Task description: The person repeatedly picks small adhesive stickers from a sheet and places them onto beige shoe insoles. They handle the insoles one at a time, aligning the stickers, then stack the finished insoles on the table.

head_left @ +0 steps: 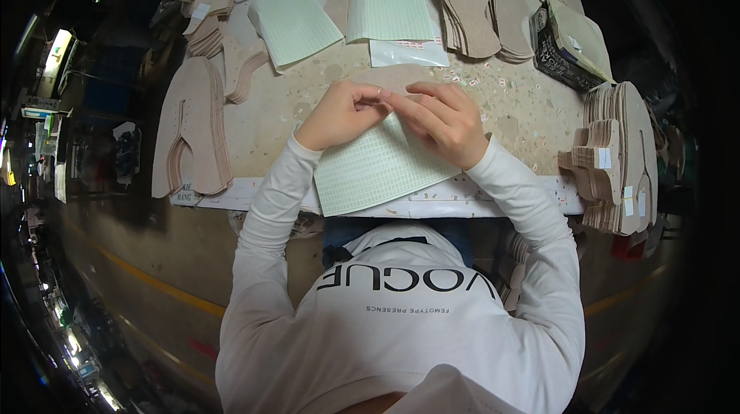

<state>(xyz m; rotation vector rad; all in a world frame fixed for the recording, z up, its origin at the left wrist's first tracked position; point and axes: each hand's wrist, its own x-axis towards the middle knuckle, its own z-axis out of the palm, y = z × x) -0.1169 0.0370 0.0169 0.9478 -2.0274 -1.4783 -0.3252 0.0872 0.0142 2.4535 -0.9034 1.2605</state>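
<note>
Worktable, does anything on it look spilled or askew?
Yes: small pale scraps litter the worktable beyond the right hand, loose rather than gathered. The nearest pale green printed sheet also lies at a slant.

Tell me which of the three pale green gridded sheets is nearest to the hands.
The gridded sheet at the table's near edge, partly hidden by the left hand and right hand; the other two lie farther back.

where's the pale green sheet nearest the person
In the head view, the sheet is central at the near edge of the table, beside the left hand and partly beneath the right hand.
</note>
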